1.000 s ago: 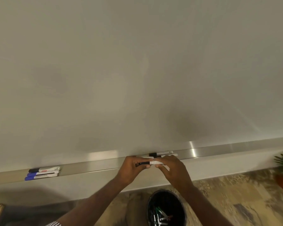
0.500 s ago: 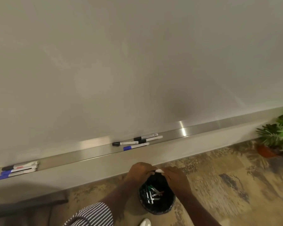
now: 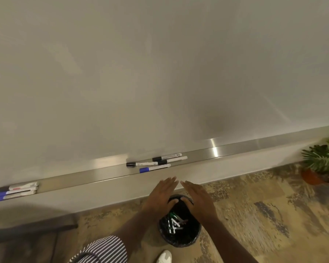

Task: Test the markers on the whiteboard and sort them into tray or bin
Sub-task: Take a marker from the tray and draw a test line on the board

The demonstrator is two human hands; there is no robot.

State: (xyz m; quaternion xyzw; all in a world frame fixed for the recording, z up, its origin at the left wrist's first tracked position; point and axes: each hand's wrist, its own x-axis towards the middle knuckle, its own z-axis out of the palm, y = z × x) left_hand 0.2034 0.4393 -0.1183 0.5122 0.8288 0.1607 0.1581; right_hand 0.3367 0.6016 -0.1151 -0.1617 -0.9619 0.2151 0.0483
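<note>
Four white-barrelled markers with black and blue caps [image 3: 156,162] lie lengthwise along the middle of the brushed-metal whiteboard tray [image 3: 235,149], up and slightly left of both hands, the left hand [image 3: 162,194] marginally nearer. Both it and the right hand [image 3: 197,196] are spread flat, each grip empty, above the round black bin [image 3: 180,242] of discarded markers on the floor. Three more markers [image 3: 15,190] rest at the tray's left end below the blank whiteboard [image 3: 160,73]; a potted green plant [image 3: 319,164] stands far right.
</note>
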